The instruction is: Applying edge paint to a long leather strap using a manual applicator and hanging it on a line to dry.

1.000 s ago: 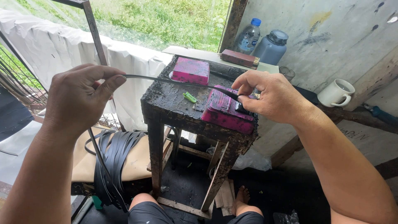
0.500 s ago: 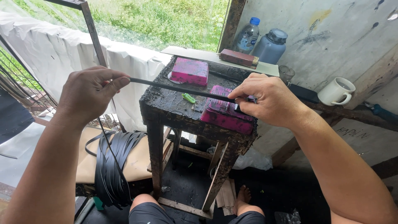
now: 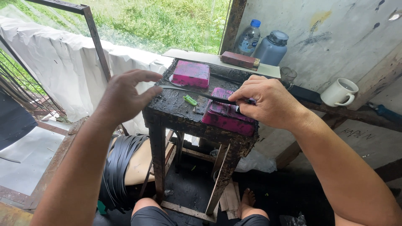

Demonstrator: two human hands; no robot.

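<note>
at the far left a coil of black strips (image 3: 121,167) hangs below the surface's left edge, too many to count. the left hand (image 3: 125,98) is released, fingers spread, hovering just beside the left edge of the dark, grimy surface (image 3: 176,111) and holding nothing. one black strip (image 3: 197,94) runs from near that hand across the surface, past one small green piece (image 3: 189,99), to the right hand (image 3: 264,102), which is clenched on it, pinching it down against the near pink block (image 3: 228,115) at the front right corner. a second pink block (image 3: 191,74) sits toward the back edge, so two in all. the strip looks thin, light and springy, probably slick; best pinched flat between thumb and fingertips close to its end.
</note>
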